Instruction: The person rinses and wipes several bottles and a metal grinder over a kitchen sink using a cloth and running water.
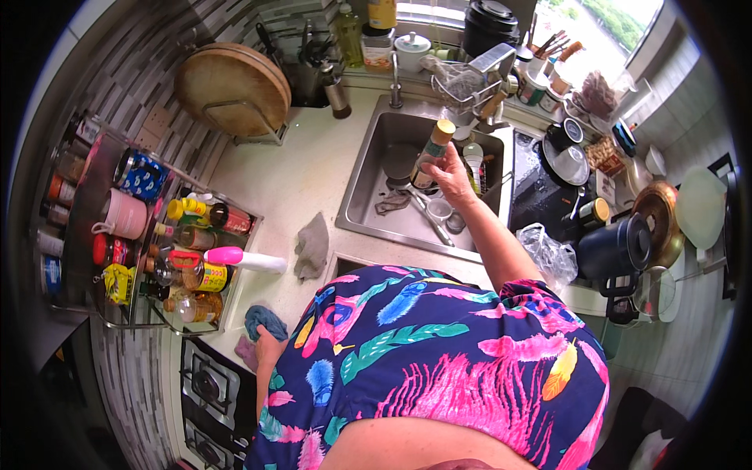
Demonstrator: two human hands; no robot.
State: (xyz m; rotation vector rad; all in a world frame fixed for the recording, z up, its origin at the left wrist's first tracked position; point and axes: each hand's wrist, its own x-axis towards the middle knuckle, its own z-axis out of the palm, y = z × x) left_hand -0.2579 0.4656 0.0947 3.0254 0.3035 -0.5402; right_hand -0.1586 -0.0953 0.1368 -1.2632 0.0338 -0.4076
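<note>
My right hand (453,176) grips a bottle (433,147) with a yellow cap, held above the stainless steel sink (367,170). Under it in the sink lie a brownish rag (392,203), a long-handled metal utensil (435,222) and a small round cup (439,208). Some sink contents are hidden behind the bottle and my hand. Low on the left, my left hand (270,348) holds a bunched blue-grey cloth (265,322) at the counter, its fingers partly hidden. A pinkish cloth (247,352) lies beside it.
A grey cloth (312,247) and a pink-topped white bottle (247,258) are on the counter (294,164). Bottles and jars crowd a rack (141,326) at left, near a gas hob (205,385). A plastic bag (546,252) and dark blue jug (611,247) stand right.
</note>
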